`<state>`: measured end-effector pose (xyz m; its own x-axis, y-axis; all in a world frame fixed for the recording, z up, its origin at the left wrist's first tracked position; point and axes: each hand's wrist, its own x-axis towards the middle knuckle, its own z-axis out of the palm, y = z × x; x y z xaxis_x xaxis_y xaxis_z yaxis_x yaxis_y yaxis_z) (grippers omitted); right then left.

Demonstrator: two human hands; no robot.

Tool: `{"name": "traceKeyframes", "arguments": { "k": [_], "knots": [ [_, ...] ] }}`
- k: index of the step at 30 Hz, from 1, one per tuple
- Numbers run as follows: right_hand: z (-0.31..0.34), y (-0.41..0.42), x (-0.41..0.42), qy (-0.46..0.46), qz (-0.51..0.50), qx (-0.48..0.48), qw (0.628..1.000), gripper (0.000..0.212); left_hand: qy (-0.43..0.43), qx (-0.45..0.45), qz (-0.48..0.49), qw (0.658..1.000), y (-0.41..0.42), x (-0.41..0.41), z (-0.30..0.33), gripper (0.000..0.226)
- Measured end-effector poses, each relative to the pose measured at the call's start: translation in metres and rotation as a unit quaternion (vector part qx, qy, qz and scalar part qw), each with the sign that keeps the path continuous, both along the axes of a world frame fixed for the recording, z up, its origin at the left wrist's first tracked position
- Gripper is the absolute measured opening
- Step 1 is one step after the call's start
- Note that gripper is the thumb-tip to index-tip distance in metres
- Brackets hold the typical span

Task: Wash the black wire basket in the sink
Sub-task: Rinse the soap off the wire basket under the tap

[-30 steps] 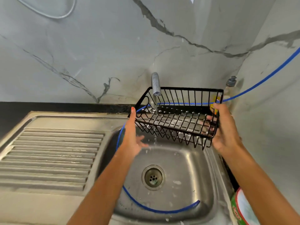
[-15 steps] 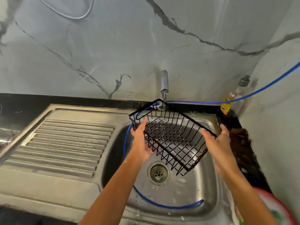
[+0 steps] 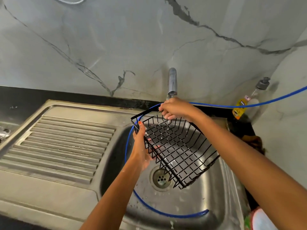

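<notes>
Over the sink (image 3: 221,183), I see the left hand (image 3: 141,147) gripping the tilted black wire basket (image 3: 176,146); the right hand (image 3: 174,108) grips its far rim.

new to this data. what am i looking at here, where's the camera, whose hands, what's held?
There is no robot here. A person wears one wide-angle camera on the head, looking forward and down, so both arms reach in from the bottom of the picture.

The left hand grips the near left side of a black wire basket. The right hand holds the basket's far rim, just below the tap. The basket is tilted over the steel sink, above the drain.

A blue hose curls round inside the sink bowl and runs off to the right. The ribbed draining board lies to the left. A soap bottle stands in the back right corner.
</notes>
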<state>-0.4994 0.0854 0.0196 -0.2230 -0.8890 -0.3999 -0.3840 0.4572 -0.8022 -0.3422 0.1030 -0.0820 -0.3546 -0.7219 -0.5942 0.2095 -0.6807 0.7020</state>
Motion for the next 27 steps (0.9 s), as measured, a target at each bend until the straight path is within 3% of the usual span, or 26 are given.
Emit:
{"name": "traceKeyframes", "arguments": {
  "k": [6,18,23,27],
  "knots": [
    [-0.012,-0.028,-0.003,0.024,-0.007,0.027,0.999,0.018,0.017,0.003,-0.033,0.999,-0.002,0.001,-0.009,0.124],
    [-0.015,-0.026,-0.01,0.114,0.039,0.017,0.993,0.023,-0.006,0.004,-0.036,0.999,-0.001,-0.005,-0.009,0.133],
    [-0.015,-0.026,-0.009,0.094,0.034,-0.01,0.995,0.022,-0.017,-0.004,-0.031,0.999,0.0,-0.002,-0.008,0.124],
    [-0.012,-0.027,-0.008,0.102,0.045,0.004,0.994,0.019,-0.024,-0.002,-0.023,0.999,0.001,0.002,-0.005,0.13]
  ]
}}
